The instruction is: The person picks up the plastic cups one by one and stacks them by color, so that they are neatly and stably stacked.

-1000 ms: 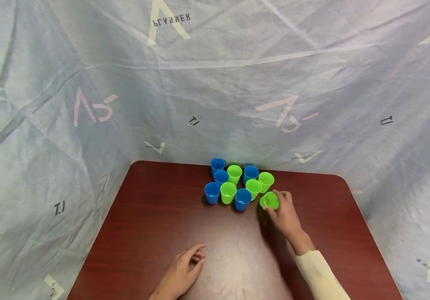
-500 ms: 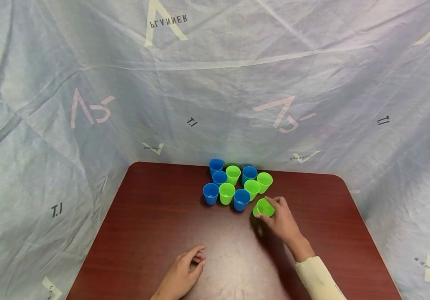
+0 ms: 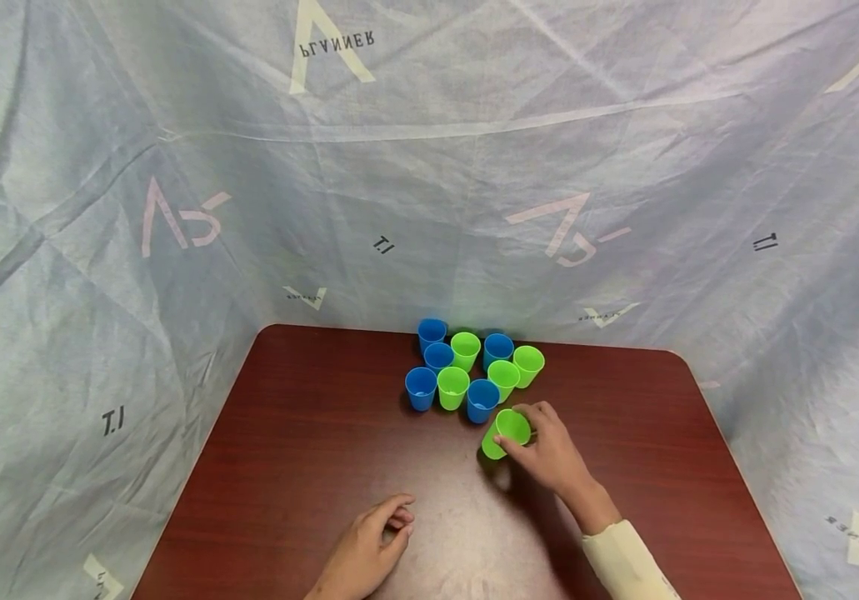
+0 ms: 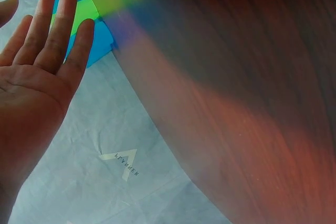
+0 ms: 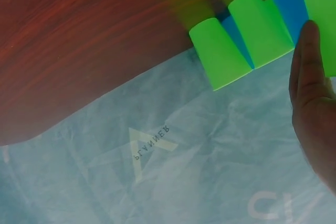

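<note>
In the head view my right hand (image 3: 549,450) grips a green cup (image 3: 495,440) near its rim, thumb on the near side and fingers on the far side. The cup tilts, its mouth toward the hand, and a shadow falls on the table below it. Just behind it stand a blue cup (image 3: 482,402) and another green cup (image 3: 504,380). My left hand (image 3: 365,542) hovers near the table's front, fingers loosely bent and holding nothing; the left wrist view shows its palm (image 4: 37,93) with fingers extended.
Several upright blue and green cups cluster at the back of the dark red table (image 3: 309,433), among them a blue cup (image 3: 421,389) at the left front and a green cup (image 3: 529,367) at the right. A grey printed sheet (image 3: 429,167) hangs behind the table.
My right hand has carried the green cup left and toward the front, away from the right side of the cluster. The left hand has barely moved.
</note>
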`<state>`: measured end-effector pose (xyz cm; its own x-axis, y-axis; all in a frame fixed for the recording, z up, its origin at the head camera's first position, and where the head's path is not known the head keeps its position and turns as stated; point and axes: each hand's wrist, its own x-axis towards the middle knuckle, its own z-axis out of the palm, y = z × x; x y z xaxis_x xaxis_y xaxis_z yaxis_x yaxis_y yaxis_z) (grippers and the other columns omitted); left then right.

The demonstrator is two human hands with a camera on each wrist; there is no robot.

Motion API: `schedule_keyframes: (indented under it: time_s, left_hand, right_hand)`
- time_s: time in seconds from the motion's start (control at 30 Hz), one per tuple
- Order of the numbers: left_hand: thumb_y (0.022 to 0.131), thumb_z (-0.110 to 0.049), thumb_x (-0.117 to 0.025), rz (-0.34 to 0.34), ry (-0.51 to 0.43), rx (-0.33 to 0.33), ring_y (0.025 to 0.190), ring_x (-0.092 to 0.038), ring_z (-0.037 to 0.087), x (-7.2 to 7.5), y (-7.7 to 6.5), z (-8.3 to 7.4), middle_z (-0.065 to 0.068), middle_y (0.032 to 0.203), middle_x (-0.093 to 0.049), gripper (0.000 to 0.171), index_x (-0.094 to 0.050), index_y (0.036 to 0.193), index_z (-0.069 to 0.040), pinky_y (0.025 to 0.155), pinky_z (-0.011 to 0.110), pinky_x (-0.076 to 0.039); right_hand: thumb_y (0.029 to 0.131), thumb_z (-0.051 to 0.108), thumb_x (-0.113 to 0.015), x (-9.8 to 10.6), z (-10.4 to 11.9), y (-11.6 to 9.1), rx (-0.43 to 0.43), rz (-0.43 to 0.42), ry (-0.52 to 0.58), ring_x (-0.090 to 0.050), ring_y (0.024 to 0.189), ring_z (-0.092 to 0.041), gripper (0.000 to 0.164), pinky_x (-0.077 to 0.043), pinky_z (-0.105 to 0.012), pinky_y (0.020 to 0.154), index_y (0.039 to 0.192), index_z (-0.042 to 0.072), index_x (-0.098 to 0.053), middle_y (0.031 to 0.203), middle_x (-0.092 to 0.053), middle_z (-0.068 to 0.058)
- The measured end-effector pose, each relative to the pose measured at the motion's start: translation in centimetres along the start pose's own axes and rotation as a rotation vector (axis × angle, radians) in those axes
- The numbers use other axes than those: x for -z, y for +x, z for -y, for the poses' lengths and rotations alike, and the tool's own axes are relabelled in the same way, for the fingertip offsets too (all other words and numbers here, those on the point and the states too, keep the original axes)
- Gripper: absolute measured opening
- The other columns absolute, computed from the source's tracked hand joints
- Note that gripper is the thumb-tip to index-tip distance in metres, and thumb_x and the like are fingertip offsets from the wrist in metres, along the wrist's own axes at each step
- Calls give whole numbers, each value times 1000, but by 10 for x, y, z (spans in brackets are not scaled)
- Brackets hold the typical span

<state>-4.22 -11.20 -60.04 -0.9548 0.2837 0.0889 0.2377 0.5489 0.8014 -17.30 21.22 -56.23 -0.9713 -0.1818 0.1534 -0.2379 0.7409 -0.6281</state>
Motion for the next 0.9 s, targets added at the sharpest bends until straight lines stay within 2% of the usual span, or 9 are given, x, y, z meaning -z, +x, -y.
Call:
schedule_keyframes:
  time_s: [0.13,0.33,0.6,0.73,0.9]
  left_hand:
    - [103,-17,-69,-12,-4,-26,95,-71,2,-1,1,-1,0,108,-77,32,-66,135,-15,83,28,-61]
    - [102,-17,-70,-24,7,-38,94,-71,2,-3,0,-1,-1,107,-77,31,-67,133,-16,83,28,-61]
    - [102,-15,-70,11,12,-1,96,-70,0,-5,1,-1,0,109,-78,34,-66,135,-10,84,27,-61]
    - [101,-14,-70,23,11,19,96,-70,1,-6,2,-1,1,110,-78,34,-66,135,-10,84,28,-61]
    - [101,-14,-71,14,10,21,96,-70,1,-6,2,-1,0,109,-77,34,-66,135,-11,84,27,-61]
  right_hand:
    - [86,42,-88,-3,2,-2,29,0,14,-61,91,-14,55,-57,-25,77,127,10,-70,111,-61,-4]
    - [85,41,-88,-7,8,-5,51,4,19,-61,91,-12,52,-58,-27,76,124,11,-71,110,-62,-1]
    - [87,46,-86,-16,16,-9,102,72,42,-59,85,-7,46,-54,-23,73,118,17,-72,102,-64,7]
    - [87,46,-86,-18,21,-11,125,94,58,-59,81,-11,40,-51,-23,71,113,18,-72,95,-63,9]
    - [88,50,-83,-21,26,-14,104,125,40,-61,83,-20,40,-47,-22,70,112,20,-71,91,-60,11]
